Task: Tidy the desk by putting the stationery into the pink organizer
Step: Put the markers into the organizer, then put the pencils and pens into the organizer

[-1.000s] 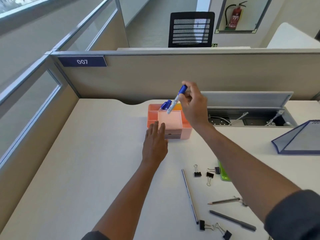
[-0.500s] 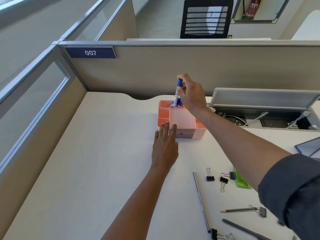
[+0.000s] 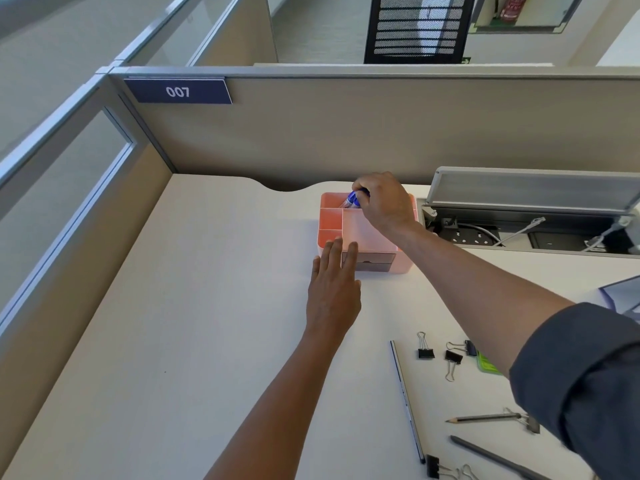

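Note:
The pink organizer (image 3: 331, 220) stands at the back middle of the desk. My right hand (image 3: 384, 202) hovers over its rear compartment, fingers closed on a blue-capped pen (image 3: 354, 198) that is sunk into that compartment among other blue pens. My left hand (image 3: 334, 292) lies flat on the desk with its fingertips against the organizer's front left corner. Loose stationery lies near right: a long pencil (image 3: 407, 403), black binder clips (image 3: 425, 348), a short pencil (image 3: 485, 418), a grey pen (image 3: 498, 457), a green item (image 3: 486, 365) partly hidden by my right arm.
An open cable tray (image 3: 526, 233) with sockets and cables sits right of the organizer, its lid raised. A blue-edged folder (image 3: 623, 292) shows at the right edge. Partition walls (image 3: 346, 133) close the desk at the back and left. More binder clips (image 3: 436, 470) lie at the bottom.
My right hand has come down from above the organizer and lowered the blue pen into the rear compartment. My left hand has stayed against the organizer's front.

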